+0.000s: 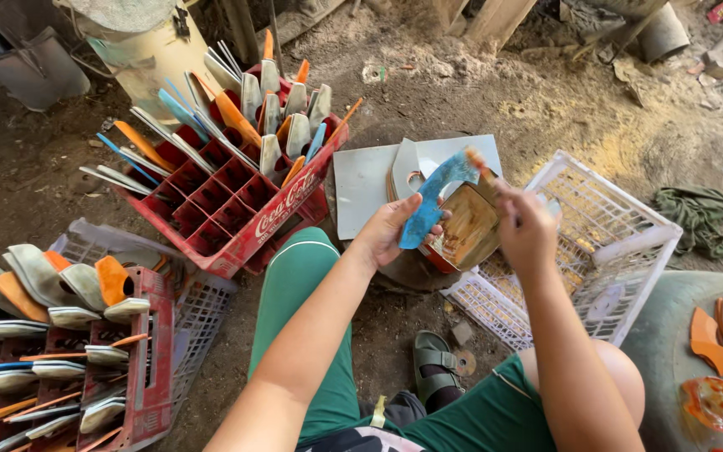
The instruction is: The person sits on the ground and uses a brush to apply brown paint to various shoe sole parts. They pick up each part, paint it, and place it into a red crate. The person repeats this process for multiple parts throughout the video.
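From the head camera, the left hand (391,230) is closed around the lower end of a curved, blue-smeared flat blade-shaped piece (433,198), holding it up at a slant. The right hand (525,226) is closed on a thin brush stick (483,172) whose tip touches the upper end of the blue piece.

Just behind the blue piece stands an open rusty square tin (470,226) with brownish contents, and beyond that lies a pale grey flat board (361,180) on the dirt floor (479,92). Right of the blue piece sits a white plastic lattice crate (621,234). Left of it, a red plastic bottle crate (228,201) holds many upright blade-shaped pieces in grey, orange and blue. Farther left and nearer the person, a second red crate (140,368) carries more such pieces lying flat. Far right of the blue piece, orange curved pieces (721,331) rest on a rounded grey surface. Below it show green trousers (303,293) and a sandalled foot (437,360).
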